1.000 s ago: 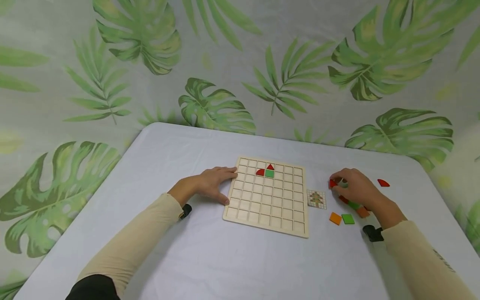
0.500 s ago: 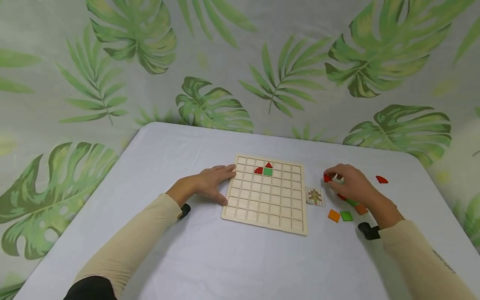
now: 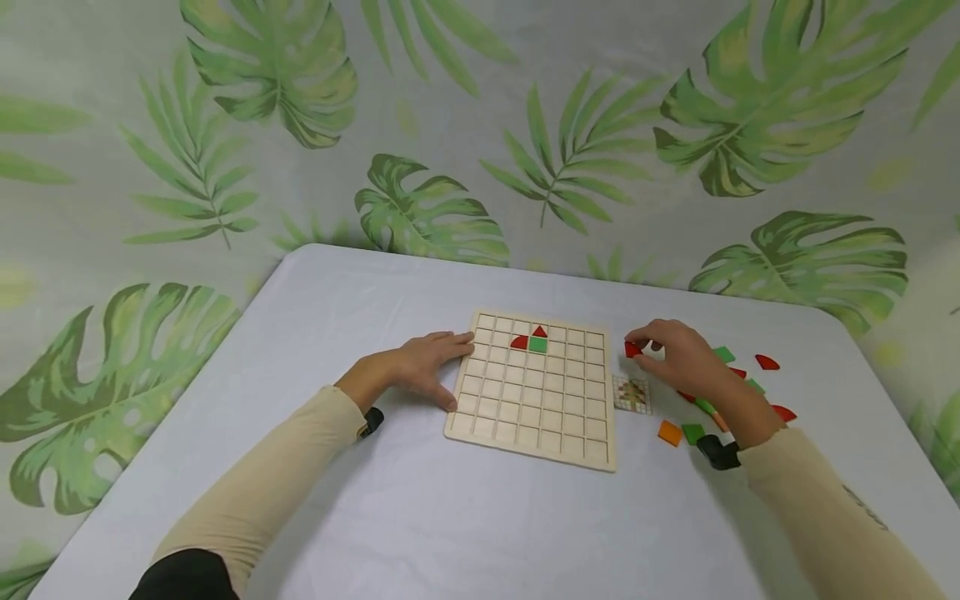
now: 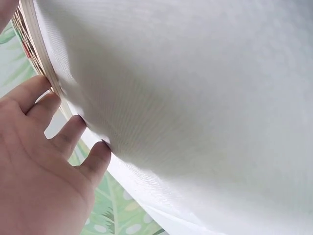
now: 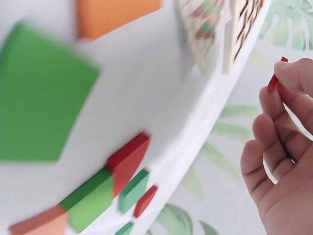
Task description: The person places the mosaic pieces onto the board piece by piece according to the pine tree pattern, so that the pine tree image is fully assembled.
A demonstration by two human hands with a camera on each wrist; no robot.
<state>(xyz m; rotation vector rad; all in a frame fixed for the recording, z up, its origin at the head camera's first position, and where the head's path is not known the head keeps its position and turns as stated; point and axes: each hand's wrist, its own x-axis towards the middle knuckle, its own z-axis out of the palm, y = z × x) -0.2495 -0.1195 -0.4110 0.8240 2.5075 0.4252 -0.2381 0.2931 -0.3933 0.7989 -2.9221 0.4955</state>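
A light wooden grid board (image 3: 517, 412) lies on the white table. Near its far edge sit a red triangle (image 3: 540, 332), a green square (image 3: 537, 345) below that, and a red quarter-circle tile (image 3: 519, 342) to the square's left. My left hand (image 3: 418, 365) rests spread against the board's left edge; in the left wrist view its fingertips (image 4: 100, 152) touch the table or board edge. To the right of the board, my right hand (image 3: 681, 360) pinches a red tile (image 5: 274, 81) between thumb and fingers, raised over the table. The tile's full shape is hidden.
A small pattern card (image 3: 632, 395) lies beside the board's right edge. Near it are an orange square (image 3: 670, 432) and a green square (image 3: 693, 433). Several red, green and orange tiles lie around and beneath the right forearm, with a red quarter circle (image 3: 767, 362) farther right.
My right hand has moved left from the loose tiles toward the board, carrying the pinched red tile. More tiles show behind it. The left hand has stayed in place.
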